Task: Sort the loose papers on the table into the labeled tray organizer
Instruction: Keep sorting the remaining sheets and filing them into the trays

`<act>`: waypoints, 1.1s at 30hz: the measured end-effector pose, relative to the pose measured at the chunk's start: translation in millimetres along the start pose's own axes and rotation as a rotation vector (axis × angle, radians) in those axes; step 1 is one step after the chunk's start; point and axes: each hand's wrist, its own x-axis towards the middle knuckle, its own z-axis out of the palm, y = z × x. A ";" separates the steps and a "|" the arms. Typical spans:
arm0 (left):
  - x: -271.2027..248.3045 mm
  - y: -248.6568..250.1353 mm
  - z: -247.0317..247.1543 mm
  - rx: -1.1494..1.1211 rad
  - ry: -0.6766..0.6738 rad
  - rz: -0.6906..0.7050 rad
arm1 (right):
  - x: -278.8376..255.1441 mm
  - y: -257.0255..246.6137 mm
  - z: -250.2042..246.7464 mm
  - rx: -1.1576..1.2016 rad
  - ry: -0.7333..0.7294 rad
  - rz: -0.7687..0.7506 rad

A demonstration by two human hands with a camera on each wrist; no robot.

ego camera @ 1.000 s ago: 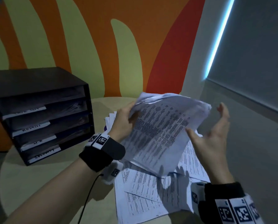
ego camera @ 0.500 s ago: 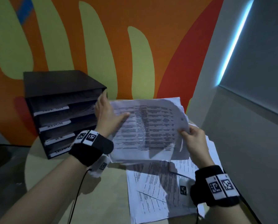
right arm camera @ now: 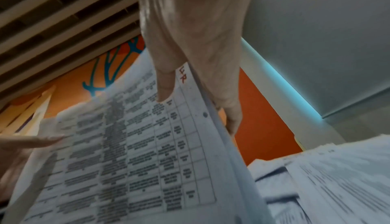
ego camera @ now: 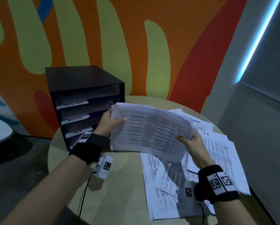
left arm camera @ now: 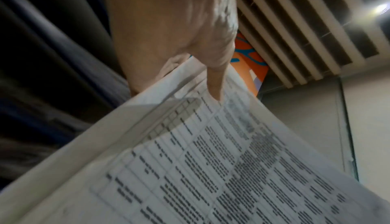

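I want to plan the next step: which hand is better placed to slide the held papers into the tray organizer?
Probably the left hand: it grips the held papers at the edge right beside the tray organizer slots. The right hand pinches the far corner, away from it.

Head view looks down from above; 2 wrist views look up close, sharing the held sheets (ego camera: 150,127).
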 end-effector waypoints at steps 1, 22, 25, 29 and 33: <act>-2.9 -9.2 0.8 0.009 -0.018 -0.033 | -0.4 6.1 2.8 -0.022 -0.004 0.032; -13.4 -42.8 -10.7 -0.007 -0.087 -0.072 | 6.3 15.4 20.9 -0.101 -0.081 0.091; -17.4 -45.7 -11.4 -0.045 -0.140 -0.058 | 9.2 16.6 24.6 -0.154 0.003 0.087; -5.3 -33.0 -20.7 0.500 0.139 0.049 | 7.1 9.1 22.4 -0.177 0.053 0.048; 2.1 11.0 -51.3 0.975 0.474 0.497 | 5.3 4.2 15.1 -0.101 0.048 0.079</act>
